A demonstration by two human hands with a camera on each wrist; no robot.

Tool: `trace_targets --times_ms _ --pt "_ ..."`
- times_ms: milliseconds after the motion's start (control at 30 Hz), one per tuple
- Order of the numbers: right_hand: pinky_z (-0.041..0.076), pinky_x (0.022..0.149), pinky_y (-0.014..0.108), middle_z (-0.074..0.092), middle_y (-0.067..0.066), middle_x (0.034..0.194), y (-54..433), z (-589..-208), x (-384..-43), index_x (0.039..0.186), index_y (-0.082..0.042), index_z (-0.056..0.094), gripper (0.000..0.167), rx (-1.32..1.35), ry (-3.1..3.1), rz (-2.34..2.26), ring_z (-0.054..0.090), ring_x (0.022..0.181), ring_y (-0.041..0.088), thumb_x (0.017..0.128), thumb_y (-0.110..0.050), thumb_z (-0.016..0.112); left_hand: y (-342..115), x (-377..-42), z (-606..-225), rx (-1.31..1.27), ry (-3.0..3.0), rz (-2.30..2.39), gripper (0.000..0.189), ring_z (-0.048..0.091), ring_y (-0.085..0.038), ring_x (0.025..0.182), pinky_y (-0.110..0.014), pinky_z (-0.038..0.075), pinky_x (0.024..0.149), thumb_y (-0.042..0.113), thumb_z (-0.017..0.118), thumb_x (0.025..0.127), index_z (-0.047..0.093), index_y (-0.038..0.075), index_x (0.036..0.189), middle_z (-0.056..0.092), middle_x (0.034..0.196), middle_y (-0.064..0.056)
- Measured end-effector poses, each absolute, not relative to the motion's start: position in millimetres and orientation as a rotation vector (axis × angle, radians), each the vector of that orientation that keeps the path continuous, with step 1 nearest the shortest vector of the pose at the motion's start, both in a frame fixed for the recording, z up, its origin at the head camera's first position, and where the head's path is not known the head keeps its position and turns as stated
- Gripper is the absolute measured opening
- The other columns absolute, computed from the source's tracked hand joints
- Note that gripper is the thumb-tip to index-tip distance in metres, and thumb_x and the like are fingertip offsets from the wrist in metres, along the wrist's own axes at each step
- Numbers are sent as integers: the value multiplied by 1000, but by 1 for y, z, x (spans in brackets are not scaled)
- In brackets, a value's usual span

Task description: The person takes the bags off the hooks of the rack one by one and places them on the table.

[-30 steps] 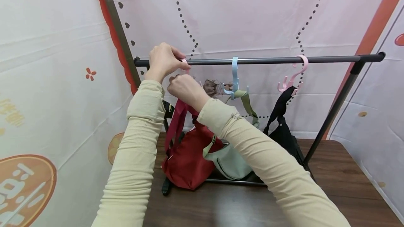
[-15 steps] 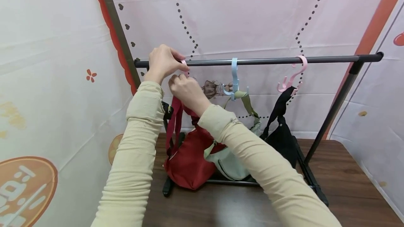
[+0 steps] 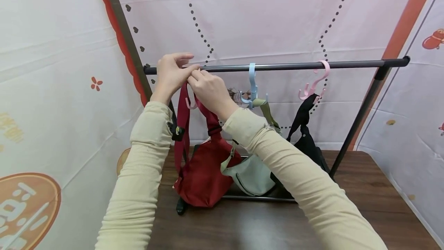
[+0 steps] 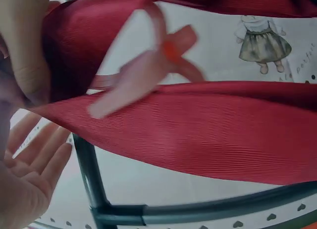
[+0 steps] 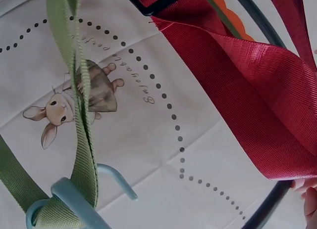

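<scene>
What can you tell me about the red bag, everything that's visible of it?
The red bag looks like soft, lightly creased fabric, with a wide, darker, ribbed strap and a black buckle. It is below the black rail, left of the pale green bag in the head view. The right hand grips the strap's top; a pink hook shows within its loop. Whether its bottom touches the table is unclear.

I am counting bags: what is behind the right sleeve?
Parts of the green bag and black bag show around the right sleeve; what it covers there cannot be seen.
</scene>
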State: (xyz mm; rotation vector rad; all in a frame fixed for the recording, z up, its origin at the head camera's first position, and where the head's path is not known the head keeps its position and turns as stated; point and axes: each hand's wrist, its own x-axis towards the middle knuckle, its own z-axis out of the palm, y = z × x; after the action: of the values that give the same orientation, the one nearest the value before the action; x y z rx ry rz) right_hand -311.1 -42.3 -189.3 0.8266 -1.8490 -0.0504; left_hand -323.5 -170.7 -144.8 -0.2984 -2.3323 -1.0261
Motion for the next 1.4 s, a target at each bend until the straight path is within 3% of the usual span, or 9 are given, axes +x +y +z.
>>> trace_targets --times_ms 300,600,733,1033,1167,1300,1400 --pt "53 66 26 65 8 104 -36 -183 -311 97 -7 69 21 832 -1878 -18 63 85 19 92 -6 49 -191 -300 -195 -300 -2036 -1094 33 57 -14 106 -30 45 90 23 63 84 64 8 114 62 114 -6" --pt "53 61 27 65 8 105 -34 -183 -312 94 -5 68 20 861 -1876 23 62 81 19 90 -3 49 -193 -278 -267 -336 -2120 -1192 65 48 -23 117 -42 42 93 22 71 76 43 8 134 49 129 -10" --pt "53 60 27 65 8 105 -33 -183 -312 93 -5 69 21 861 -1870 36 62 79 19 90 -3 48 -190 -273 -304 -269 -2181 -1187 79 46 -24 117 -40 41 93 23 74 72 33 9 139 46 130 -10" --pt "53 63 26 66 7 100 -34 -180 -309 93 -6 69 22 873 -1867 30 63 81 18 90 -3 47 -207 -269 -385 -24 -2302 -1135 84 47 -30 114 -51 37 91 25 75 72 29 11 141 47 131 -13" --pt "53 63 26 65 8 103 -34 -181 -309 94 -6 69 22 869 -1886 28 63 81 18 91 -4 47 -215 -272 -404 16 -2319 -1160 74 51 -32 107 -49 39 87 20 74 73 37 9 136 53 124 -16" --pt "53 65 26 65 8 102 -32 -182 -309 95 -5 68 20 868 -1914 30 63 81 19 91 -5 48 -224 -278 -408 40 -2278 -1182 44 59 -30 87 -41 45 74 15 71 77 55 3 116 63 97 -17" --pt "52 65 26 65 7 98 -31 -184 -310 95 -5 67 20 872 -1923 25 62 79 19 91 -4 48 -233 -283 -405 41 -2238 -1165 21 58 -30 76 -39 42 66 12 63 84 61 1 101 64 84 -18"
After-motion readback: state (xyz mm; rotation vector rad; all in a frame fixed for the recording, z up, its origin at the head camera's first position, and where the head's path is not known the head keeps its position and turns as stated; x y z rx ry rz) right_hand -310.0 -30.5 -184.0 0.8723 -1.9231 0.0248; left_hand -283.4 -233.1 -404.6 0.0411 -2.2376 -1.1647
